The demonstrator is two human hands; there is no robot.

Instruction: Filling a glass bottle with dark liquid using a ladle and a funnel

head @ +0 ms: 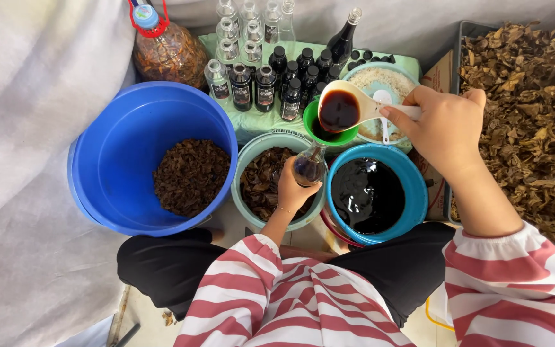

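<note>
- Head view: right hand (448, 125) fingers pinched tight on the white handle of a ladle (340, 108), bowl full of dark liquid, tilted over a green funnel (326, 132).
- Left hand (295, 191) wrapped closed around a small clear glass bottle (309, 164), funnel seated in its neck; bottle held centre, above a teal bowl (246, 160) of dried brown bits.
- Right of it: blue bowl (412, 193) of glossy dark liquid.
- Left: big blue plastic tub (110, 148), brown chunks inside.
- Far: capped dark filled bottles (271, 80) and empty clear ones on a green cloth; white bowl of pale grains.
- Far right: crate of dry leaves (528, 96). Grey sheeting all around.
</note>
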